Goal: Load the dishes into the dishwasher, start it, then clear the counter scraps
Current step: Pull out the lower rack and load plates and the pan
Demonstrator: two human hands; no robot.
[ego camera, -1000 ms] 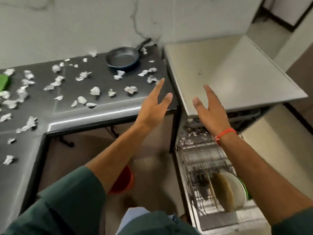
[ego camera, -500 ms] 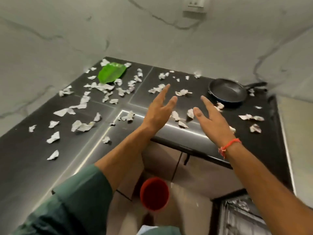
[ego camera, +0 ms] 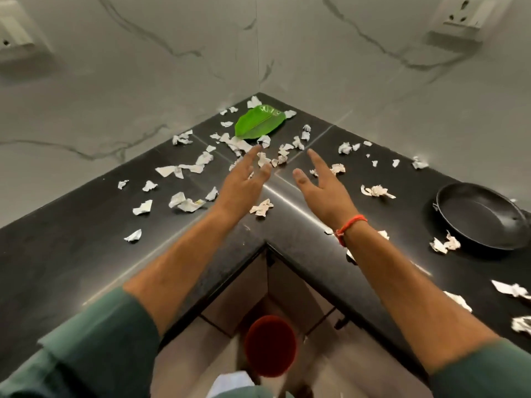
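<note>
Several crumpled white paper scraps (ego camera: pixel 186 203) lie scattered over the black L-shaped counter (ego camera: pixel 71 248). A green leaf (ego camera: pixel 258 123) lies in the far corner among them. My left hand (ego camera: pixel 244 182) reaches over the counter's inner corner, fingers straight, holding nothing. My right hand (ego camera: pixel 321 182), with a red thread at the wrist, is stretched out beside it, also empty. Both hands hover just short of the scraps near the leaf. A black frying pan (ego camera: pixel 477 216) sits on the counter at the right. The dishwasher is out of view.
A red bin (ego camera: pixel 270 344) stands on the floor below the counter's inner corner. Marble walls meet behind the corner, with a socket (ego camera: pixel 459 15) at upper right and another (ego camera: pixel 14 38) at upper left. More scraps (ego camera: pixel 511 291) lie along the right edge.
The view has swung left from the open dishwasher to the counter's corner. Both hands stayed open and have reached forward over the counter toward the scraps near the leaf.
</note>
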